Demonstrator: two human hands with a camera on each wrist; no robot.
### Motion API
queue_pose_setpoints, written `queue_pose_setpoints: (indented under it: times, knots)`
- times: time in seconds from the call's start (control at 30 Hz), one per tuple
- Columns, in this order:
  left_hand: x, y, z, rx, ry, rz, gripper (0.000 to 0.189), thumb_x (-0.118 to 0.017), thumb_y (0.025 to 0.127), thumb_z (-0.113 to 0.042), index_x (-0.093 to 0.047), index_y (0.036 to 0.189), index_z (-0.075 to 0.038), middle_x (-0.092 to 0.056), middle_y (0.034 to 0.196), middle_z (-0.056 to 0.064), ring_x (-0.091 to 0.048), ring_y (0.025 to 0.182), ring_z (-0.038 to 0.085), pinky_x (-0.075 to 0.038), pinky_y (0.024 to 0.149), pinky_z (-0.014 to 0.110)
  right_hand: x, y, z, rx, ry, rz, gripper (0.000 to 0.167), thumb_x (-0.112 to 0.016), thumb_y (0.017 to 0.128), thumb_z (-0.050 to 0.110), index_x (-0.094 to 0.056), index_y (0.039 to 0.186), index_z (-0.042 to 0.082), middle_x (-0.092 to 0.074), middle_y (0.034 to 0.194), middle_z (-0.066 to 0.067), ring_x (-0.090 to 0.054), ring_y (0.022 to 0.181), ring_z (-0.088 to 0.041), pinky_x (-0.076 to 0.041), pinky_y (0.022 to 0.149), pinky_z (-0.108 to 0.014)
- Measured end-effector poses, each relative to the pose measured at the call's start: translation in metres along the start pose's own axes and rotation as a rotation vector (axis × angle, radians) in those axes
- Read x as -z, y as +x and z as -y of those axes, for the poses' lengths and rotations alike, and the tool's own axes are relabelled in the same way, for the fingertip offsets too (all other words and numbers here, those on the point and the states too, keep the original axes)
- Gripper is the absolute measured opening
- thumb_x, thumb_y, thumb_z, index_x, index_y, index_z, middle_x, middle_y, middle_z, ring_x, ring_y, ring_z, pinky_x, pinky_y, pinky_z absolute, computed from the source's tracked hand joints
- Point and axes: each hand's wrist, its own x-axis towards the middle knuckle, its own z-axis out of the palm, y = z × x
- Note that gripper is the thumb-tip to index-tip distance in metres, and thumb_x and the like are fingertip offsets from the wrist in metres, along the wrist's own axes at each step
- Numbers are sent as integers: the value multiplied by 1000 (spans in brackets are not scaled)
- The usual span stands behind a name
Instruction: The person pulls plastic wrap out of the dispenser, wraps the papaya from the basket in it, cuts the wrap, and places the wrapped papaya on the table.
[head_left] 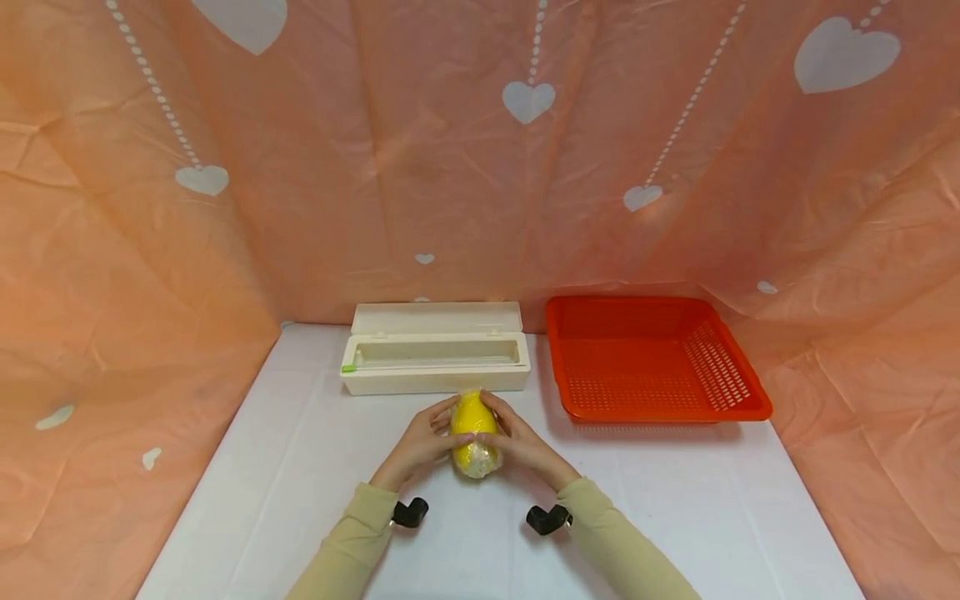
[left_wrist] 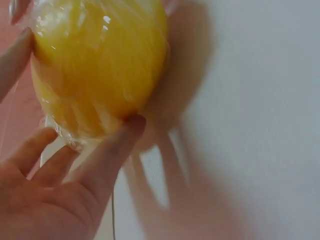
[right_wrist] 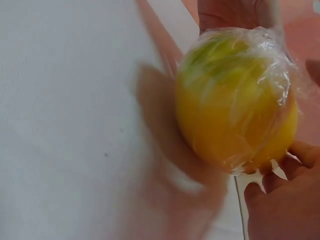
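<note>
Both hands hold a yellow fruit (head_left: 473, 414) wrapped in clear cling film, in the middle of the head view. My left hand (head_left: 417, 446) grips its left side, with the thumb across the near face and fingers behind. On the opposite side my right hand (head_left: 528, 450) grips it in the same way. Bunched film covers the fruit's near end. In the left wrist view the film on the fruit (left_wrist: 100, 65) looks shiny and wrinkled. A greenish patch shows on the fruit (right_wrist: 235, 100) in the right wrist view. The exact kind of fruit is unclear.
Just beyond the hands stands a long cream cling film dispenser (head_left: 435, 383) with its lid raised and a green slider at its left end. A red plastic basket (head_left: 573, 404) sits at the back right. White cloth covers the table (head_left: 285, 467); an orange curtain surrounds it.
</note>
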Motion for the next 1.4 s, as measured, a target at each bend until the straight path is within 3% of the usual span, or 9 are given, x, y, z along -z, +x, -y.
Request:
queue_pose_setpoints:
  times: [0.1,0.33,0.43,0.63,0.8,0.97,1.07,1.23,1.4]
  knots:
    - [-2,0,-2,16,-60,-6,75,-80,79,-16,-42,143,-5,-42,142,23,-42,128,38,-44,98,45,0,-1,10,27,48,15,68,-56,93,3,-17,147,-10,-8,155,-25,-10,142,-40,-12,113,-53]
    - [-5,-2,-10,91,-151,-36,73,-80,78,-10,-44,142,-6,-41,145,19,-37,133,35,-43,99,45,-3,0,13,4,44,-6,68,-59,92,2,-20,147,-8,-12,155,-23,-13,142,-37,-14,114,-51]
    - [-6,-2,-10,94,-134,-29,73,-78,79,-10,-43,143,-5,-38,146,19,-34,134,36,-39,102,46,-3,0,13,13,27,-25,68,-61,91,2,-22,146,-9,-15,155,-24,-15,141,-38,-15,113,-52]
    - [-8,-1,-12,65,-13,48,72,-72,86,-17,-35,146,-1,-29,151,18,-29,136,38,-31,107,47,3,0,5,41,-12,-61,66,-63,90,2,-27,144,-11,-21,152,-26,-20,139,-41,-20,111,-55]
    - [-5,3,-13,61,40,72,72,-69,89,-24,-32,148,-4,-25,154,16,-25,138,37,-24,111,50,5,8,-16,51,-54,-113,67,-67,89,7,-31,145,-5,-24,152,-22,-20,140,-37,-19,112,-52]
    - [-3,0,-6,48,64,84,74,-69,89,-27,-31,149,-8,-18,156,15,-18,140,39,-20,111,55,5,7,-28,-82,-49,-269,61,-63,94,21,-35,144,2,-34,145,-21,-32,133,-40,-29,109,-52]
    - [0,-5,-6,27,127,29,73,-73,86,-24,-37,147,-7,-23,152,16,-30,132,44,-29,106,56,4,5,-30,-165,40,-327,49,-50,100,23,-39,138,-5,-49,130,-25,-50,117,-40,-43,99,-50]
    - [2,-10,-13,-16,226,-58,79,-77,81,-15,-35,147,-5,-43,124,13,-46,105,34,-43,90,46,2,7,-30,-275,229,-268,41,-45,101,13,-42,129,-16,-61,108,-24,-65,87,-25,-55,81,-40]
    - [2,-14,-29,-15,279,-99,74,-77,79,-6,-42,144,-9,-59,115,12,-54,100,31,-50,84,42,2,9,-28,-341,292,-196,41,-50,97,12,-47,126,-17,-64,106,-17,-63,82,-18,-56,77,-35]
